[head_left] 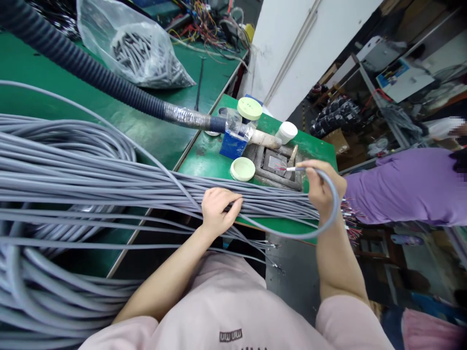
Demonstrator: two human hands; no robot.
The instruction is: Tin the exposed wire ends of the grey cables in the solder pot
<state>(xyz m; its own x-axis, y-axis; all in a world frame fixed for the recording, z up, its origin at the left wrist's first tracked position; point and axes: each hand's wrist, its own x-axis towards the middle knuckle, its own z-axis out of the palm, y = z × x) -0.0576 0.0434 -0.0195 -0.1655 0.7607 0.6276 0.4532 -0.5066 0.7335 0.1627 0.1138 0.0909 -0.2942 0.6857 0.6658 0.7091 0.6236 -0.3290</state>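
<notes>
My right hand (324, 187) pinches a grey cable (333, 206) close to its stripped end, which points left. Thin coloured wires (280, 167) fan out from that end over the silvery surface of a square solder pot (260, 167). From the hand, the cable curves down and back left toward the bundle. My left hand (221, 211) lies on the thick bundle of grey cables (146, 182), its fingers curled over them and partly hidden. At the right, the bundle's cut ends (352, 218) show red and white wires.
A black corrugated hose (120, 95) reaches its pale nozzle (266, 139) above the pot, beside a blue box (233, 143). Near it are a pale green lid (242, 169) and a white jar (287, 131). A person in a purple top (401, 187) is at the right.
</notes>
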